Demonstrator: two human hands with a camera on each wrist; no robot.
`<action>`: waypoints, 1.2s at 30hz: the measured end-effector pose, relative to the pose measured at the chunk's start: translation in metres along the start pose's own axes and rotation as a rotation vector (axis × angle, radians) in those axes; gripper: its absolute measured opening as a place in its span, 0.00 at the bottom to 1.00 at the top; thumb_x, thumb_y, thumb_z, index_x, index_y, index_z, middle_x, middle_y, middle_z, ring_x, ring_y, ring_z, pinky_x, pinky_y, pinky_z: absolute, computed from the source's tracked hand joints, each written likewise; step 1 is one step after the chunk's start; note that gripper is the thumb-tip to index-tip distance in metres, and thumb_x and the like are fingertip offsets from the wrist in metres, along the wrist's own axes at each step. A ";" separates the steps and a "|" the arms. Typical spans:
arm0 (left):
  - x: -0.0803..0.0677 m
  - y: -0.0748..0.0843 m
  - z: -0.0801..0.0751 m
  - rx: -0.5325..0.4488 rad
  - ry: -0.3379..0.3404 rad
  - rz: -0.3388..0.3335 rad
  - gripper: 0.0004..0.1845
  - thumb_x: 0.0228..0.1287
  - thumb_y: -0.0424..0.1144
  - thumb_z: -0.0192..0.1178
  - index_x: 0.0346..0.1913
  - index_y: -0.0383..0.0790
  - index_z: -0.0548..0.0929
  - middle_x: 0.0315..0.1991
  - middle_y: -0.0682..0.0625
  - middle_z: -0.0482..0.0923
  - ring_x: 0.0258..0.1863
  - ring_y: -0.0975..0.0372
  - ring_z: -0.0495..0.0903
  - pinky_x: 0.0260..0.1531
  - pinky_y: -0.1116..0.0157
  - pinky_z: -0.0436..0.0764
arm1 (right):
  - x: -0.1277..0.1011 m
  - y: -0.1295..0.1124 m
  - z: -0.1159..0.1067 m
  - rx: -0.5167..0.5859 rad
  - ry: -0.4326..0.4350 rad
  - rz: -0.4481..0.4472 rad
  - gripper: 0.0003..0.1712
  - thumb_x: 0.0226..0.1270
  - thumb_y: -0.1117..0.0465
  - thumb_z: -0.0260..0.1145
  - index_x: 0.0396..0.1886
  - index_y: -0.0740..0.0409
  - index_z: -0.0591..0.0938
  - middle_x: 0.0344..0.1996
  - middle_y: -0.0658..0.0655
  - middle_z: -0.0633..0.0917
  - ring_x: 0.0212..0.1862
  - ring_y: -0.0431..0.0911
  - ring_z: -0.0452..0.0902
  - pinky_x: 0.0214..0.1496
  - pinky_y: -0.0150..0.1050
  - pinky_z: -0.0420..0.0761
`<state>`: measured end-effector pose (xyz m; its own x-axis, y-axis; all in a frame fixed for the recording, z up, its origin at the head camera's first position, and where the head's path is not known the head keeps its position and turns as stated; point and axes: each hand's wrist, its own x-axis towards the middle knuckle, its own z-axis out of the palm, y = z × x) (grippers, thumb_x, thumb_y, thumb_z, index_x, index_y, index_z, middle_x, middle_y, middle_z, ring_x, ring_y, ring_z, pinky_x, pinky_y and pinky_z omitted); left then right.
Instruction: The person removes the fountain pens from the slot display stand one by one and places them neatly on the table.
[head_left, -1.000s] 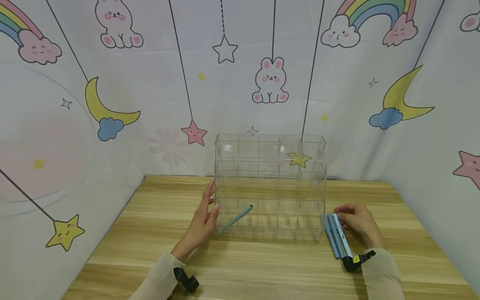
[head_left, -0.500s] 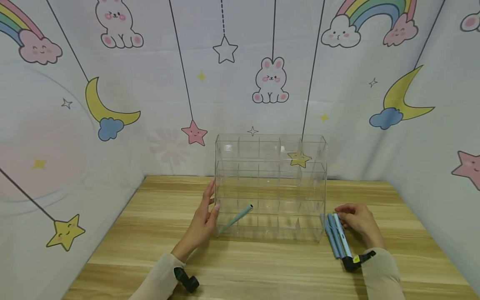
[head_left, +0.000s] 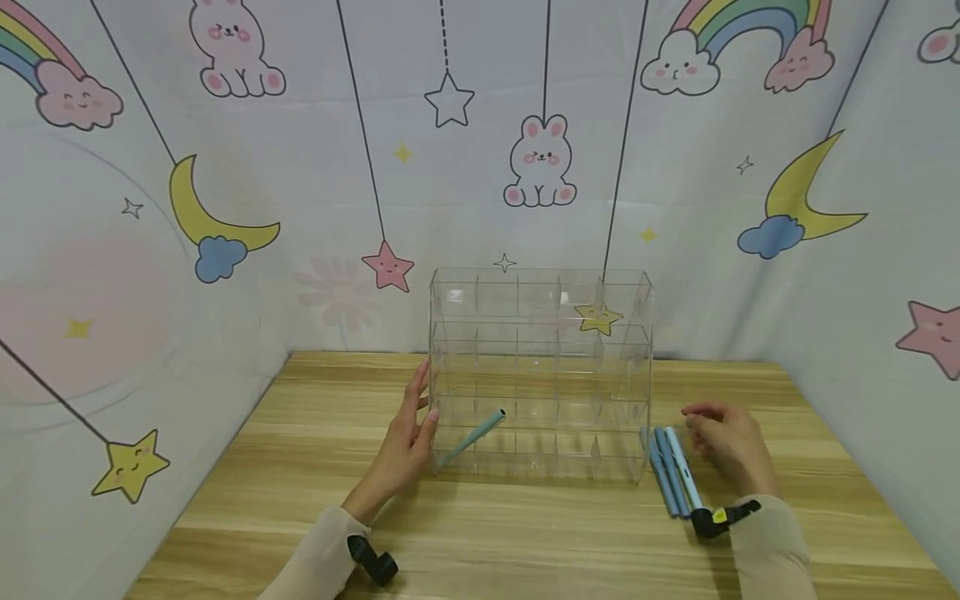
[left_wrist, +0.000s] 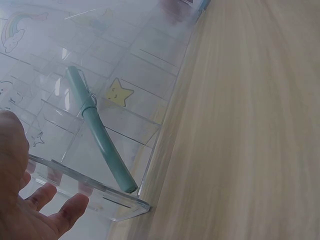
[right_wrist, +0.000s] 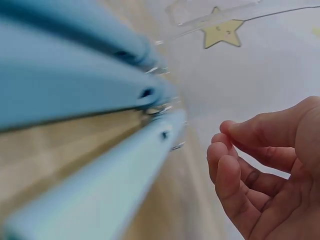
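Observation:
A clear acrylic organizer (head_left: 540,401) with tiers of small compartments stands on the table. My left hand (head_left: 401,437) rests against its left side, fingers fairly straight and thumb near the front edge. One green pen (head_left: 474,437) leans in the lower left compartment; its clip shows in the left wrist view, where the pen (left_wrist: 104,137) slants close to the side panel. To the right of the organizer lie two blue pens (head_left: 667,473) and a light blue pen (head_left: 684,468), side by side. My right hand (head_left: 729,437), loosely curled with nothing in its fingers, hovers just right of the light blue pen.
Everything stands on a wood-grain table (head_left: 495,533). A white curtain (head_left: 465,183) printed with rabbits, stars and moons hangs behind and along both sides. Small black cameras (head_left: 373,560) are strapped to both wrists over pale sleeves.
My right hand has drawn back slightly to the right, away from the tops of the pens. The left hand, organizer and pens stay where they were.

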<state>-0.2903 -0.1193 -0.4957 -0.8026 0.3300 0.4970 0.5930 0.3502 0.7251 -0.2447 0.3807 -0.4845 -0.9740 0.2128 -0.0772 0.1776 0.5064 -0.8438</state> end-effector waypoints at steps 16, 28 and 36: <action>0.000 0.002 0.000 -0.002 -0.004 -0.022 0.43 0.85 0.29 0.50 0.90 0.52 0.40 0.86 0.33 0.51 0.70 0.27 0.74 0.48 0.43 0.90 | -0.006 -0.024 -0.012 0.047 0.010 -0.052 0.26 0.83 0.58 0.61 0.68 0.75 0.78 0.40 0.47 0.91 0.36 0.36 0.88 0.40 0.40 0.91; 0.000 -0.002 0.000 0.009 0.002 -0.012 0.43 0.85 0.30 0.51 0.90 0.52 0.41 0.86 0.33 0.52 0.70 0.27 0.74 0.47 0.48 0.91 | -0.010 -0.036 -0.018 0.050 -0.028 -0.100 0.29 0.84 0.56 0.62 0.72 0.73 0.75 0.44 0.48 0.92 0.39 0.34 0.88 0.44 0.41 0.91; -0.001 -0.002 0.000 0.008 0.007 -0.009 0.43 0.84 0.29 0.51 0.90 0.52 0.41 0.86 0.33 0.52 0.70 0.28 0.74 0.46 0.49 0.91 | -0.015 -0.048 -0.021 0.050 -0.044 -0.136 0.30 0.84 0.54 0.63 0.73 0.72 0.74 0.41 0.37 0.91 0.40 0.33 0.88 0.45 0.37 0.90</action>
<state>-0.2910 -0.1198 -0.4976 -0.8081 0.3209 0.4939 0.5864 0.3603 0.7255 -0.2356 0.3704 -0.4314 -0.9940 0.1077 0.0173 0.0374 0.4853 -0.8736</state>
